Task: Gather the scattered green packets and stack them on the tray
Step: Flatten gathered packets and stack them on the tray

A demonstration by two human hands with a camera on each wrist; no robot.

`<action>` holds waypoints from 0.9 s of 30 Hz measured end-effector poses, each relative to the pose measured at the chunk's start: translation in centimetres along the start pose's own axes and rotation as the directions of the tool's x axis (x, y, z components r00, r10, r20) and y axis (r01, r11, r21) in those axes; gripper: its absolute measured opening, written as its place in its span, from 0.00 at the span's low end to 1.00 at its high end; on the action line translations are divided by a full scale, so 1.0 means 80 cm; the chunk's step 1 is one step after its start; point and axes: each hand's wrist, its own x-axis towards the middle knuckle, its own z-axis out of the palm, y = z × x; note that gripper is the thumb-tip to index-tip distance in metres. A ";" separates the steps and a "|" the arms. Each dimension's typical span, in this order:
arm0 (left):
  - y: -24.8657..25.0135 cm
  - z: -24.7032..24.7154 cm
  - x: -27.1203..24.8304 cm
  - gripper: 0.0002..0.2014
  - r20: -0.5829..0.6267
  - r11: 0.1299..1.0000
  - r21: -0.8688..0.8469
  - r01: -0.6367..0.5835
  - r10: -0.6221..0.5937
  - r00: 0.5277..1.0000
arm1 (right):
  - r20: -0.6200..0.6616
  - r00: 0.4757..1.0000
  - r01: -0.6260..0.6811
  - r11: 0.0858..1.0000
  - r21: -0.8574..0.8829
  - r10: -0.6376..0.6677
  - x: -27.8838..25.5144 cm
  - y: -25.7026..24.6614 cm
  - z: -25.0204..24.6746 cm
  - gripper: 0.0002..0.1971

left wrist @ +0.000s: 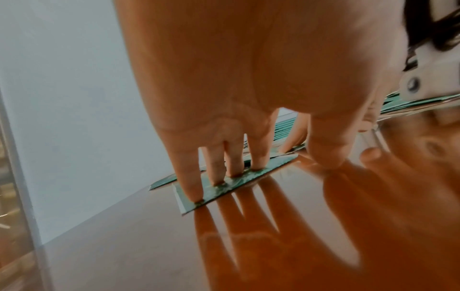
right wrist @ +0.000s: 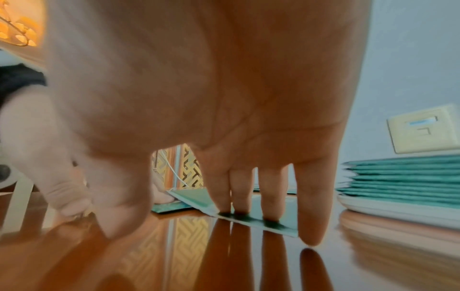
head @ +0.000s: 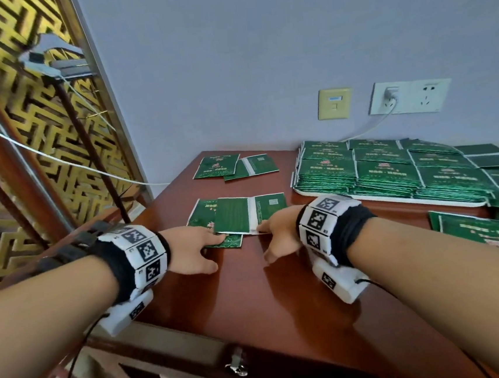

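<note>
Two loose green packets lie overlapped at the middle of the red-brown table. My left hand presses straight fingers on the lower packet, also seen in the left wrist view. My right hand presses straight fingers on the near edge of the upper, face-down packet, whose left corner rides up a little. Two more packets lie farther back. The white tray at the right carries several stacks of green packets.
More green packets lie loose at the table's right edge, beside the tray. The wall behind holds a socket with a plugged white cable. A gold lattice screen stands at the left. A latch hangs on the table's front.
</note>
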 end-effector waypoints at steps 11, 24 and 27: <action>0.029 -0.016 -0.027 0.31 -0.081 0.991 -0.031 -0.131 0.128 0.988 | -0.142 0.989 -0.001 0.977 0.214 0.032 -0.047 0.068 0.005 0.13; -0.005 -0.009 0.055 0.65 0.051 0.999 -0.047 -0.009 0.012 0.999 | -0.043 0.974 -0.217 0.968 0.125 0.224 0.013 0.052 0.012 0.38; -0.004 -0.012 0.053 0.63 0.015 0.999 0.032 -0.028 0.028 1.000 | 0.036 0.966 -0.260 0.951 0.167 0.258 0.021 0.052 0.003 0.40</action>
